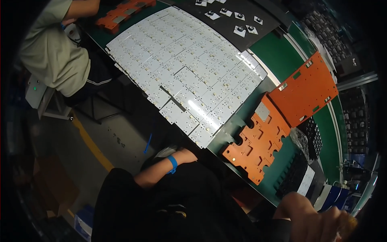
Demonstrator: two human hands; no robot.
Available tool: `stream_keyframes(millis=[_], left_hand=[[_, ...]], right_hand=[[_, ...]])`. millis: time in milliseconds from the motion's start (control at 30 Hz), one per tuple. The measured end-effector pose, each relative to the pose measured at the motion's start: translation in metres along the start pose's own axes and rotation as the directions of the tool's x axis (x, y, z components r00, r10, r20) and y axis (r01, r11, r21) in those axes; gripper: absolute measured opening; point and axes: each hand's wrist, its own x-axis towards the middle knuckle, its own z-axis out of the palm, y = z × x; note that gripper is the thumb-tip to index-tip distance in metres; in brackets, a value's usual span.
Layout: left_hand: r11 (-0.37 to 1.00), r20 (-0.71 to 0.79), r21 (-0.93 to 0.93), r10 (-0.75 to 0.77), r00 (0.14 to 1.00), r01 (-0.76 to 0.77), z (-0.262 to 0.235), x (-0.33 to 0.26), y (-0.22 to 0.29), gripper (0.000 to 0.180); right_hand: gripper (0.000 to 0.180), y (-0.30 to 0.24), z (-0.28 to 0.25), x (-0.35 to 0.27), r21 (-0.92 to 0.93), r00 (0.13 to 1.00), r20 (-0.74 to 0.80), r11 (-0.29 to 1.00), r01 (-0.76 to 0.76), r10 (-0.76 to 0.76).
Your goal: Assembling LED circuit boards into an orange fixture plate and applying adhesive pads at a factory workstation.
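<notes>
Head view: seated person over a green bench (282, 60), seen steeply tilted.
Left hand (186, 155): wrist with blue band (172, 163) shows; the hand tucks down at the bench edge, fingers hidden, so spread or closed cannot be told. It holds nothing visible.
Right hand (322, 220): at the lower right rim, blurred; it appears curled, but whether it pinches anything cannot be told.
White panel (193, 72): one large sheet of small white boards, lying flat just beyond the left hand, its nearest corner close to that wrist. Judged: laid flat within reach so single boards can be taken from the near edge, where a stepped gap already shows.
Orange plates: three counted. One notched plate (258, 149) lies between the two hands; one plain plate (304, 90) overlaps it on the far side; a third (123, 12) lies far off beside the co-worker.
Black trays (310, 137): stacked beyond the right hand, count unclear.
Black mat (238, 18): at the far end, carrying about eight small white squares with dark parts.
Co-worker (54, 48): one, in a pale shirt, seated far to the left of the left hand.
Floor (92, 143): yellow stripe below the bench.
</notes>
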Motion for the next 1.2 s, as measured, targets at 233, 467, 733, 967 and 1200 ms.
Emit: stream_keyframes(millis=[233,467,733,967,1200], left_hand=[[0.965,-0.06,-0.18,-0.206,0.977,0.192,-0.047,-0.029,0.042,0.029],[0.701,-0.231,-0.713,-0.205,0.951,-0.022,-0.126,-0.073,0.078,0.019],[0.568,-0.17,-0.821,-0.355,0.92,0.067,-0.151,-0.052,0.124,0.028],[0.55,-0.219,-0.83,-0.467,0.857,0.088,-0.139,-0.053,0.15,0.029],[0.444,-0.144,-0.892,-0.46,0.876,0.087,-0.145,-0.046,0.148,0.029]], right_hand=[[0.067,0.038,-0.087,0.016,-0.528,0.869,-0.29,0.825,0.204,-0.401],[0.031,0.052,-0.191,0.011,-0.716,0.776,-0.5,0.688,-0.122,-0.383],[0.026,0.073,-0.238,-0.01,-0.638,0.734,-0.552,0.767,-0.067,-0.395],[0.025,0.059,-0.244,-0.024,-0.552,0.671,-0.658,0.825,-0.121,-0.342],[0.025,0.057,-0.236,-0.024,-0.484,0.654,-0.702,0.863,-0.145,-0.283]])
